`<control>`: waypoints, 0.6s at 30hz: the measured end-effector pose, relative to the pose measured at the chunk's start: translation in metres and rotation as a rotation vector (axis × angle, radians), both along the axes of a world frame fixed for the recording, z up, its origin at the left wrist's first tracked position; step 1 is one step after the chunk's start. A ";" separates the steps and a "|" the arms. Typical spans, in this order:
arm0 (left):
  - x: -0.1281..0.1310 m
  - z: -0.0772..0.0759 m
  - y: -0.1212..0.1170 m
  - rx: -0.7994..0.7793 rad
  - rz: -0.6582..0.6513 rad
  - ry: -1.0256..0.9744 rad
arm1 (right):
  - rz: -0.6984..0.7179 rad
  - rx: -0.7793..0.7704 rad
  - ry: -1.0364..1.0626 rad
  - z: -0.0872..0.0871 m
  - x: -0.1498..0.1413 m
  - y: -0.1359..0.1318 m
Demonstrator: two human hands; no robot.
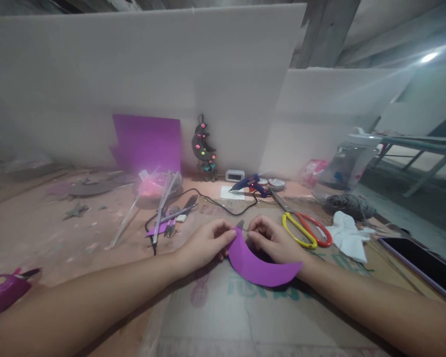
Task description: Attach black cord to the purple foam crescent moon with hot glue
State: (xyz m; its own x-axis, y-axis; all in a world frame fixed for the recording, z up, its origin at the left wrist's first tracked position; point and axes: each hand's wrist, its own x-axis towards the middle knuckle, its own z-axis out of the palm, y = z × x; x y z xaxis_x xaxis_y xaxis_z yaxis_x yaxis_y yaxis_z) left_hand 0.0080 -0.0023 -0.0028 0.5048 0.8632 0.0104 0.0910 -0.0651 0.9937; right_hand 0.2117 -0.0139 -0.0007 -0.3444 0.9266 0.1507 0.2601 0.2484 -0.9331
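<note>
A purple crescent cutout (262, 267) hangs over the cardboard, its upper tip pinched between the thumb and fingers of my left hand (217, 238). At that tip shows a small grey piece (240, 224), too blurred to name. My right hand (269, 238) is closed just right of the tip, on what looks like a thin dark strand running toward the tip. The crescent's other end lies in front of my right wrist. Beyond my hands are a blue glue gun (250, 183) and scissors (301, 228) with yellow and red handles.
A decorated dark crescent (203, 148) leans at the white board, near a purple sheet (148, 141). Grey yarn (349, 206), a white tissue (349, 235) and a phone (423, 267) are on the right. A pink bag (156, 186) and a craft knife (188, 203) lie left.
</note>
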 end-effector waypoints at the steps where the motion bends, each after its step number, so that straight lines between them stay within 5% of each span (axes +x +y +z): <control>1: 0.000 0.000 0.000 0.002 -0.003 0.002 | -0.003 -0.002 -0.005 0.000 0.000 0.000; 18: 0.001 0.001 0.000 0.000 -0.022 -0.006 | -0.038 0.056 -0.204 0.003 0.003 -0.001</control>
State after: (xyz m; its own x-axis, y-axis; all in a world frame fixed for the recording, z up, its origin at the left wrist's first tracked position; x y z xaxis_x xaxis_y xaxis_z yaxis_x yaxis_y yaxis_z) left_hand 0.0085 -0.0018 -0.0022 0.5234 0.8520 0.0135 0.0837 -0.0673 0.9942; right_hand 0.2143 -0.0150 0.0024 -0.3378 0.9317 0.1332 0.4521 0.2848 -0.8453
